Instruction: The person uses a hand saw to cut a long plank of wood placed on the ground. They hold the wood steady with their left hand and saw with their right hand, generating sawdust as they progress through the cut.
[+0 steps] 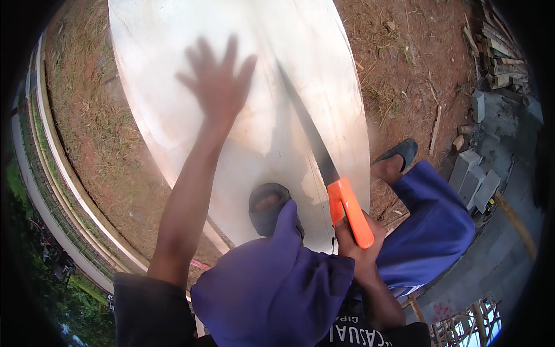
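— Nearest the body, saw what?

— Bent legs in blue-purple cloth trousers [428, 222]. Then the right hand [354, 253], fingers curled snugly round the bright orange plastic handle [354, 211] of a long, tapering grey steel handsaw [321, 153].

— And lay where, that handsaw?

— Over a broad, pale, wood-like sheet [341, 104]: handle just inside the right edge, blade slanting leftward toward the far edge. Could not tell whether touching the sheet or just above.

— Seemed easy to manage?

— Probably light enough for one hand; stiff near the handle, perhaps whippy toward the narrow tip. Best held by the handle, well clear of the blade's edges. As for the sheet, looked smooth, thin and wide, so likely awkward and a bit flexible; best grasped along the long edges.

— Beside the blade?

— To its left, a left foot in a dark grey slip-on shoe [267, 224], on the sheet. Farther up, left of the blade's tip, the left hand [222, 87]: fingers fanned wide, nothing held. Too blurred to tell whether pressing down.

— Beyond the right edge?

— Reddish-brown earth [404, 75], with a right foot in a matching dark shoe [407, 151]; then grey concrete blocks [465, 170]; farthest, stacked rough timber [504, 52].
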{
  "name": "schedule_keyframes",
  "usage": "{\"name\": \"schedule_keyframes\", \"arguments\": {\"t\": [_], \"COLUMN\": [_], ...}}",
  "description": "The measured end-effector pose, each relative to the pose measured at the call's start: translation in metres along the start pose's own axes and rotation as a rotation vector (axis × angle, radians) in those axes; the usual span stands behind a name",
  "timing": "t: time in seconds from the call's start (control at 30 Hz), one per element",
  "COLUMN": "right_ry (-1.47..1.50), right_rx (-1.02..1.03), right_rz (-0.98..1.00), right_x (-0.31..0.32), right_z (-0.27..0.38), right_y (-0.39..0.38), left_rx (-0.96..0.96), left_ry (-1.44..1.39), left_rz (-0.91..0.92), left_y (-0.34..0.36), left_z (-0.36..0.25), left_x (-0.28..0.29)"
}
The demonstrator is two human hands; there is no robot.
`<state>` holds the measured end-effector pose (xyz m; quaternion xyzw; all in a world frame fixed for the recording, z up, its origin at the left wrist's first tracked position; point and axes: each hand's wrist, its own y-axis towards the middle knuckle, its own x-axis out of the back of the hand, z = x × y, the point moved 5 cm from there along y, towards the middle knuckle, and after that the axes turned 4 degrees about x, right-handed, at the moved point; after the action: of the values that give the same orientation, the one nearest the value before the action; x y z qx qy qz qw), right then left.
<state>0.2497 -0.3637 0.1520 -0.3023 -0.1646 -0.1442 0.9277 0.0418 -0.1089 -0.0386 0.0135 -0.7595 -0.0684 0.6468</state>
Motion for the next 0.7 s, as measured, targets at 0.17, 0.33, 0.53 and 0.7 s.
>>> {"name": "schedule_keyframes", "arguments": {"t": [0.17, 0.33, 0.53, 0.7], "right_ry": [0.007, -0.075, -0.060, -0.061], "right_rx": [0.107, 0.195, 0.129, 0.058], "right_rz": [0.037, 0.092, 0.005, 0.059], "right_x": [-0.078, 0.010, -0.011, -0.076], "right_z": [0.041, -0.004, 0.005, 0.041], "right_y": [0.148, -0.020, 0.007, 0.133], "left_rx": [0.011, 0.027, 0.005, -0.001], "left_ry": [-0.024, 0.036, 0.033, 0.011], "left_rz": [0.011, 0.002, -0.006, 0.016], "left_y": [0.005, -0.002, -0.001, -0.002], "left_z": [0.002, 0.013, 0.007, 0.002], "left_x": [0.001, 0.001, -0.002, -0.001]}}
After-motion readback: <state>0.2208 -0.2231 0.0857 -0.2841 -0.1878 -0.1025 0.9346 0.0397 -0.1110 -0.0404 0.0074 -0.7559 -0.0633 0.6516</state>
